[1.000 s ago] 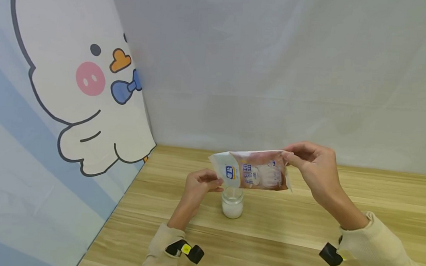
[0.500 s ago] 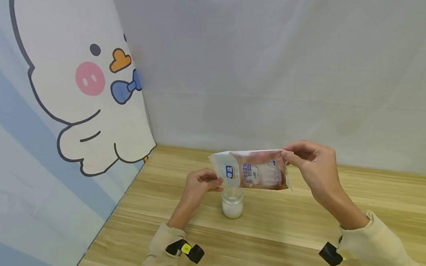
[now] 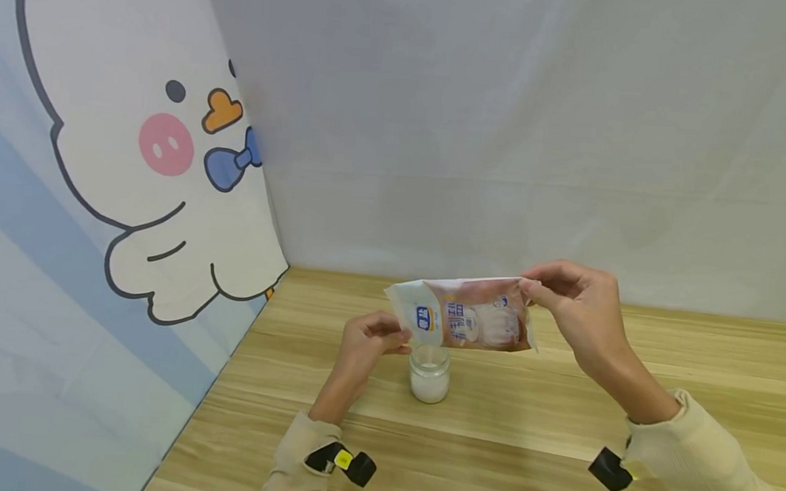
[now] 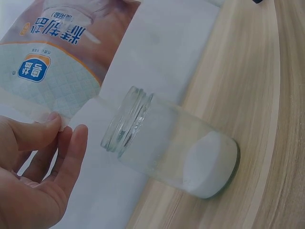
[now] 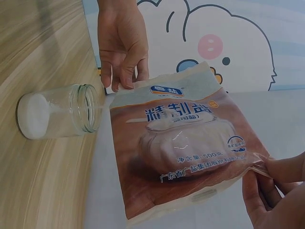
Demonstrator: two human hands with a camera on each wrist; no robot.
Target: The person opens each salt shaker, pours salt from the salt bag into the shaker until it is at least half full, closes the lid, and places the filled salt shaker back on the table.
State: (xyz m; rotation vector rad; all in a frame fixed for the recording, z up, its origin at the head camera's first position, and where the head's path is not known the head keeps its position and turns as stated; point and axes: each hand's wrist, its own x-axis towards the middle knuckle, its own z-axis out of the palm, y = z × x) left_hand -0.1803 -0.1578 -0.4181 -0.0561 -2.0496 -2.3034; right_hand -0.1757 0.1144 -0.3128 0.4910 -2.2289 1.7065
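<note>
A salt bag (image 3: 479, 317) with a brown front and pale blue end is held tilted above the table, its pale end lower. My left hand (image 3: 368, 340) pinches the pale end's corner between thumb and fingers. At the other end, my right hand (image 3: 579, 307) grips the upper corner. Below the pale end stands an open glass jar (image 3: 429, 377), upright, with white salt (image 4: 205, 162) in its bottom. In the right wrist view, a thin white stream runs from the bag's lower corner into the mouth of the jar (image 5: 86, 109). Neither hand touches the jar.
The jar stands on a wood-grain table (image 3: 516, 445). A grey-white backdrop (image 3: 539, 134) rises behind the table's far edge, and a cartoon-printed panel (image 3: 145, 262) lines its left side. Black wrist cameras are strapped at both sleeves.
</note>
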